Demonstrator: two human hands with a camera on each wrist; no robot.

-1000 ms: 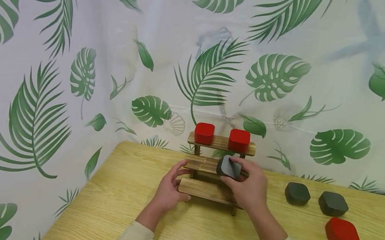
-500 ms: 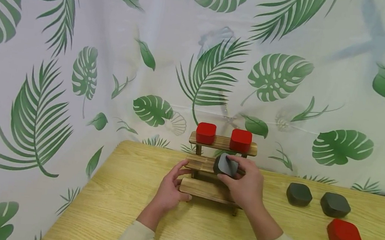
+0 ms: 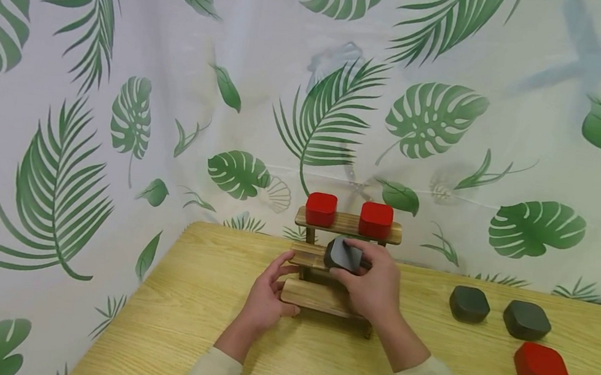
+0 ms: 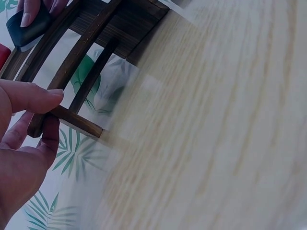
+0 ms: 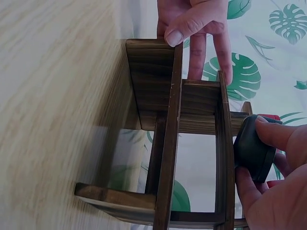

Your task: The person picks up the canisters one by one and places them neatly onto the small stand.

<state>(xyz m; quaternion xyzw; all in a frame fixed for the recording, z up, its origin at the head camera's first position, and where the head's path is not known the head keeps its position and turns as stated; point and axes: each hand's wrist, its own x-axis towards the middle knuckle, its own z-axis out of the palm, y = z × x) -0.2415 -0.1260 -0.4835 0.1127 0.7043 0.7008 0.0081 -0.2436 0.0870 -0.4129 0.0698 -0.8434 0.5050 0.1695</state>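
Observation:
A small three-tier wooden display stand (image 3: 316, 296) stands on the table. My left hand (image 3: 265, 295) grips its left end; in the left wrist view the thumb (image 4: 41, 97) lies over the lowest shelf's front edge with fingers beneath. My right hand (image 3: 376, 284) pinches a dark grey block (image 3: 341, 255) with rounded corners between thumb and fingers. That block is tilted, right at the middle shelf's front edge, as the right wrist view shows. Two red blocks sit apart on the top shelf, the left one (image 3: 321, 209) and the right one (image 3: 376, 220).
Right of the stand, two more dark grey blocks (image 3: 469, 304) lie on the wooden table (image 3: 163, 320). A red block (image 3: 542, 366) lies nearer the front beside them. Behind the table hangs a white leaf-print cloth (image 3: 445, 37).
The right hand has moved a little left along the middle shelf, carrying the dark grey block. My left hand keeps its grip on the stand, and the red blocks stay put.

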